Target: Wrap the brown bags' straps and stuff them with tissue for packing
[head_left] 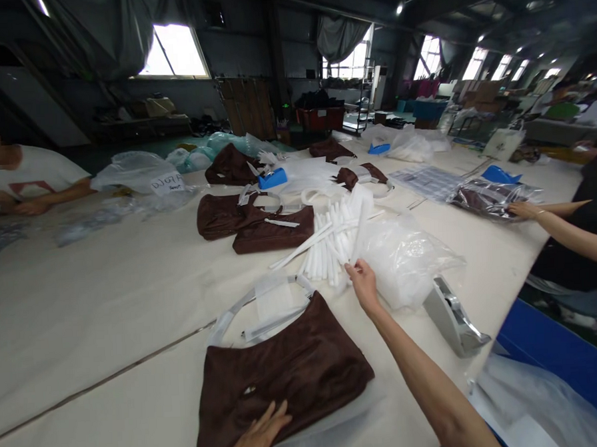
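Right grip (364,287): fingers loosely together, tips at the edge of a heap of white foam tubes (327,245), with no telling whether clamped on anything. Just beside the hand and touching the heap, a clear plastic bag (403,261), puffed up, with white contents showing faintly. Left grip (257,436): apart, fingers spread flat on a dark brown suede-like handbag (281,378), lying flat on a cream cloth-covered worktop (98,314). Past the far side of that handbag, a white-wrapped handle loop (228,324) around a white paper sheet (277,298).

Farther along, beyond the heap, two more brown handbags (259,229), side by side and overlapping, and a blue plastic piece (272,179). To the right of the clear bag, a silver tape dispenser (453,315), near the worktop's edge. Beyond that, a co-worker's hand (522,210) resting on a plastic-wrapped brown item (492,198). Across the worktop on the far left, another person's hand (32,207), near a plastic bag with a paper label (166,184). Below the right edge, a blue-sided bin (550,350).
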Available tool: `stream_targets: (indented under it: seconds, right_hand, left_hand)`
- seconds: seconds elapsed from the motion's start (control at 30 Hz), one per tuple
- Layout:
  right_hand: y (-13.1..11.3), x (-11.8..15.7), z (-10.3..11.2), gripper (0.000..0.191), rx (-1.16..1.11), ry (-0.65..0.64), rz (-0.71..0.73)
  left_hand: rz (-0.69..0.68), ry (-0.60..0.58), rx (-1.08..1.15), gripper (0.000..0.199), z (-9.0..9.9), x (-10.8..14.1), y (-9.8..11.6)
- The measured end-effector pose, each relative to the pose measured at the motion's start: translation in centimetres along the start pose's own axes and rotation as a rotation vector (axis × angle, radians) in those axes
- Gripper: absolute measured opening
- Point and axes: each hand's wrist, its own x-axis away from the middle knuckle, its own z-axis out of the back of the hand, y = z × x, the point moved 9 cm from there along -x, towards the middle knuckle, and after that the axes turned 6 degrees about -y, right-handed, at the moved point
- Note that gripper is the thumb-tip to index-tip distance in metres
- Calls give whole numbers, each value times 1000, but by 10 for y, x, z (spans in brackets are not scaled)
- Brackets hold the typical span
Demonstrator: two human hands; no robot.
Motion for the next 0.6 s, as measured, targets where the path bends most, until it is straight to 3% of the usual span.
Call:
stream_targets:
  seconds: [0.07, 0.17, 0.23, 0.3, 0.37, 0.47, 0.53, 0.6]
  right_hand:
    - [-48, 26, 35, 31, 46, 24, 184]
    - [-84, 75, 94, 37, -92, 23, 192]
    - [-83, 113, 128, 36, -205, 49, 105]
    - [-59, 159, 147, 37, -269, 66, -46]
    - [-18, 212, 149, 40, -302, 62, -254]
    - [50, 291, 124, 40, -349, 13, -563]
    - [83, 324, 96, 40, -383, -17, -677]
    - [103, 336, 65, 41, -406, -36, -727]
  left_hand:
    - [-43, 14, 3, 87, 9, 1, 13]
    - [-70, -21, 7, 86, 27, 6, 44]
    - [-58, -60, 1, 82, 39, 7, 63]
    - [-34, -107, -11, 77, 44, 5, 73]
    - [-23, -154, -31, 75, 44, 1, 76]
    - [-35, -204, -72, 74, 41, -3, 76]
    - [-53, -229, -101, 73, 41, -3, 77]
    - [-67, -247, -120, 72, 42, -4, 78]
